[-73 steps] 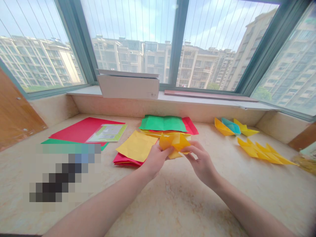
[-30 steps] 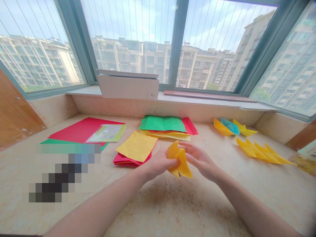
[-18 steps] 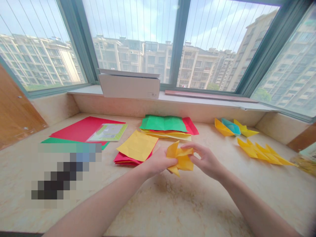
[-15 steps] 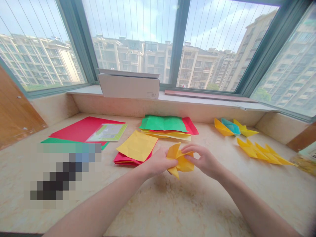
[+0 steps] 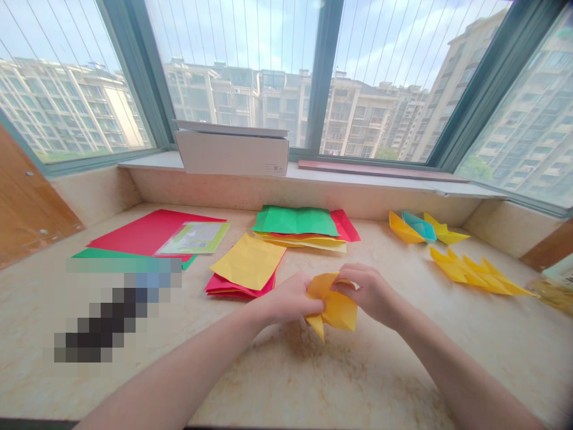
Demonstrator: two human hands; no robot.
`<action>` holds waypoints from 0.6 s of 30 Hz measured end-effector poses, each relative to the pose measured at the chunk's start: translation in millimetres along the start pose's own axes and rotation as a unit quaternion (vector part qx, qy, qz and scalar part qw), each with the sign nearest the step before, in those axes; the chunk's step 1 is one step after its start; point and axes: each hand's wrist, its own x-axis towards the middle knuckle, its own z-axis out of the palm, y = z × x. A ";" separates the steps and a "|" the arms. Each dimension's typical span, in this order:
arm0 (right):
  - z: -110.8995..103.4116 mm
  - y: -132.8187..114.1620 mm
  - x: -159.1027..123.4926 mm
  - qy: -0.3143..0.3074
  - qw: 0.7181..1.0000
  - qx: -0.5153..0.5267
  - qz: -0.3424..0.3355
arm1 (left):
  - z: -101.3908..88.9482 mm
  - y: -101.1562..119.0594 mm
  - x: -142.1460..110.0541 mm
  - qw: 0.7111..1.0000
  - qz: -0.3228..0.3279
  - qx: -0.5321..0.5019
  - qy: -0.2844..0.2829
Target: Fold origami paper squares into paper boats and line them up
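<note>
Now we pinch the folded yellow origami paper [image 5: 335, 307] between our left hand [image 5: 286, 298] and right hand [image 5: 369, 292], both closed on its edges, apparently to keep the folds from springing open, over the near marble tabletop [image 5: 371, 370], right of a loose yellow sheet [image 5: 248, 261].

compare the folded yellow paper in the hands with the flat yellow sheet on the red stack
The folded yellow paper is creased into a compact, layered shape with a pointed corner, while the flat yellow sheet lies open and wider. The folded paper is held between the left hand and right hand; the flat sheet rests untouched on red paper. Both are yellow paper.
</note>
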 end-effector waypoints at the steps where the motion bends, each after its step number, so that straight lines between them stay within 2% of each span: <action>1: -0.5 -1.8 0.0 -0.003 1.000 -0.006 0.000 | 0.5 0.7 -0.6 1.000 -0.002 0.008 -0.004; 5: -1.9 -8.0 0.4 -0.007 1.000 0.010 0.020 | 2.3 3.5 -1.9 1.000 0.006 0.010 -0.007; 12: 3.2 -9.5 0.6 0.017 0.990 0.055 0.128 | 5.6 2.8 0.0 0.999 0.019 0.038 0.018; 15: 6.6 -10.5 1.0 0.022 0.982 0.105 0.155 | 7.0 1.6 0.4 0.999 0.003 0.039 0.022; 18: 7.7 -11.7 2.3 0.036 0.962 0.198 0.183 | 9.3 1.2 1.3 0.999 -0.013 -0.021 0.029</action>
